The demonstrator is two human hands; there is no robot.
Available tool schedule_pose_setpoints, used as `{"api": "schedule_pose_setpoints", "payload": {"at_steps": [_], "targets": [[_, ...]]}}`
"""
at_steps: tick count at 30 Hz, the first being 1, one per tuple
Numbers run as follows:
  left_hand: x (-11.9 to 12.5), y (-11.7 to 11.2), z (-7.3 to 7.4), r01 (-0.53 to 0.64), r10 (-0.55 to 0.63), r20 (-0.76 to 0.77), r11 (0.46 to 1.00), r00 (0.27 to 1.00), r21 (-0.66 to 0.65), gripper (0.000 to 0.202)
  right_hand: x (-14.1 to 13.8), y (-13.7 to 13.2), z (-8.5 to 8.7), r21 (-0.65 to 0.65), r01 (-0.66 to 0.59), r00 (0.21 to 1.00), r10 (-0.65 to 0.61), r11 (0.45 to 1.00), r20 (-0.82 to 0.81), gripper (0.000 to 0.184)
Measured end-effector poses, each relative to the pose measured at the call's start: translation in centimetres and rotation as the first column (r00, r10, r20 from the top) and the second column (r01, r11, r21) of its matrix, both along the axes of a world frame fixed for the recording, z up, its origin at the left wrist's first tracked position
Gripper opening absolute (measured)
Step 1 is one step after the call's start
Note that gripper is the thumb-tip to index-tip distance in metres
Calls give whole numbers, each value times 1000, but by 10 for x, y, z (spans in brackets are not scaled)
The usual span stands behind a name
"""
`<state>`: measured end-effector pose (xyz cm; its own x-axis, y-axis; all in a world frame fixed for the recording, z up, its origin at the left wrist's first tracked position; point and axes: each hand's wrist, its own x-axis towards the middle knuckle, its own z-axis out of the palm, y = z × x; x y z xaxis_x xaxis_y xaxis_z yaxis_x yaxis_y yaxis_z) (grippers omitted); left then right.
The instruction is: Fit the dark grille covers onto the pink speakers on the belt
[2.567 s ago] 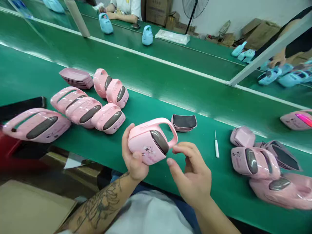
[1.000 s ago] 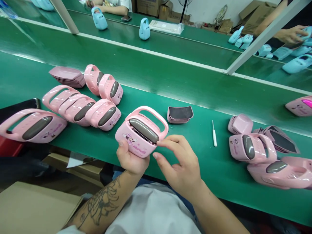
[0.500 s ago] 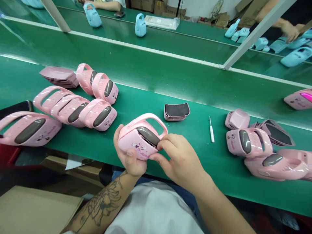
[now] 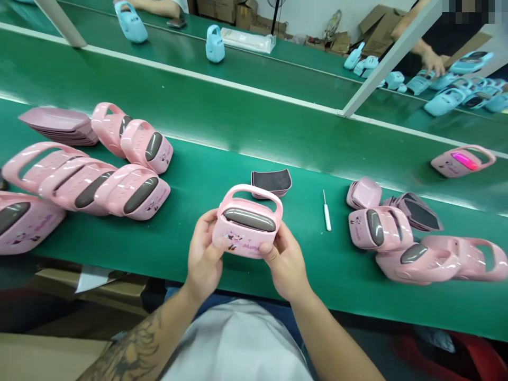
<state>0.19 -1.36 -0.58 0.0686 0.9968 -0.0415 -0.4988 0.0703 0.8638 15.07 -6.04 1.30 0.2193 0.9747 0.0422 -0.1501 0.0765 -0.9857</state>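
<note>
**Pink unit (image 4: 248,241) held two-handed**

Left hand (image 4: 204,259) and right hand (image 4: 288,262) grip opposite ends of the unit over the green bench (image 4: 198,185). A white-handled tool (image 4: 327,217) lies to the right; dark-faced panels (image 4: 271,180) sit stacked beyond. Farthest, a blue unit (image 4: 215,47) stands past the white rail (image 4: 214,80).

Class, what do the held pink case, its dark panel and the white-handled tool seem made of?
Pink case: probably plastic, glossy, with shine along its handle. Dark panel: shiny with reflections; plastic or glass, unclear. White-handled tool: smooth-looking white grip, likely plastic; thin shaft, perhaps metal.
</note>
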Motion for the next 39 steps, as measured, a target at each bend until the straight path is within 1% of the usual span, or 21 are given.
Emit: {"api": "schedule_pose_setpoints", "payload": {"at_steps": [1, 3, 6, 9, 11, 14, 16, 18, 21, 23, 26, 28, 30, 31, 32, 33, 34, 35, 36, 38, 39], "targets": [[-6, 6, -2, 76, -76, -39, 997, 996, -13, 69, 6, -4, -3, -22, 5, 1000, -4, 1000, 27, 76], [-12, 17, -4, 170, -174, -55, 983, 983, -70, 73, 12, -13, -9, -64, 21, 996, -16, 998, 86, 81], [-6, 27, -3, 214, -217, -13, 970, 976, -116, 78, 9, -26, -15, -98, 74, 978, -54, 992, 200, 85], [9, 28, 1, 140, -142, 2, 980, 990, -142, 80, 1, -35, -15, -63, 115, 953, -92, 991, 290, 83], [16, 26, 4, 79, -82, -14, 985, 997, -153, 81, -1, -38, -14, -15, 97, 940, -87, 995, 331, 80], [21, 22, 6, 0, -6, -50, 994, 999, -111, 81, 1, -38, -14, 59, 59, 928, -76, 997, 363, 69], [24, 19, 8, -41, 37, -63, 998, 997, -52, 81, 1, -32, -15, 112, 105, 930, -137, 988, 340, 64], [29, 18, 12, -75, 75, -57, 997, 996, 6, 83, -1, -23, -15, 155, 197, 910, -240, 968, 339, 73], [36, 18, 22, -115, 117, -24, 991, 993, 75, 86, -7, -7, -8, 246, 315, 844, -389, 916, 368, 85], [40, 17, 31, -122, 123, -8, 985, 992, 122, 86, -9, -1, -1, 324, 366, 818, -467, 873, 335, 84], [42, 10, 44, -110, 122, -32, 962, 992, 249, 85, -8, -2, 10, 397, 426, 807, -540, 813, 240, 81], [40, 3, 50, -142, 159, -35, 945, 987, 295, 84, -3, -7, 12, 397, 436, 830, -532, 807, 169, 79], [35, -5, 52, -155, 176, -51, 948, 983, 278, 82, 4, -10, 9, 317, 427, 881, -469, 847, 66, 79], [31, -8, 50, -119, 146, -82, 957, 986, 266, 81, 7, -11, 6, 238, 419, 902, -432, 876, 2, 80], [27, -11, 47, -24, 64, -136, 960, 989, 278, 79, 10, -12, 2, 147, 409, 912, -405, 900, -60, 80], [24, -14, 43, 122, -61, -202, 944, 978, 306, 74, 13, -11, -2, 62, 393, 917, -386, 917, -105, 80], [22, -16, 38, 251, -165, -268, 911, 949, 326, 69, 15, -11, -5, -5, 377, 919, -374, 926, -126, 78], [21, -18, 33, 356, -252, -317, 872, 914, 335, 72, 17, -10, -9, -50, 363, 922, -366, 931, -124, 76], [22, -20, 29, 415, -299, -343, 845, 890, 339, 83, 18, -9, -12, -73, 356, 926, -362, 932, -107, 73], [24, -23, 22, 401, -293, -330, 852, 898, 336, 100, 20, -9, -17, -88, 353, 931, -359, 931, -61, 70], [24, -24, 21, 366, -266, -313, 871, 912, 328, 100, 22, -10, -18, -93, 366, 928, -371, 926, -42, 71]]}}
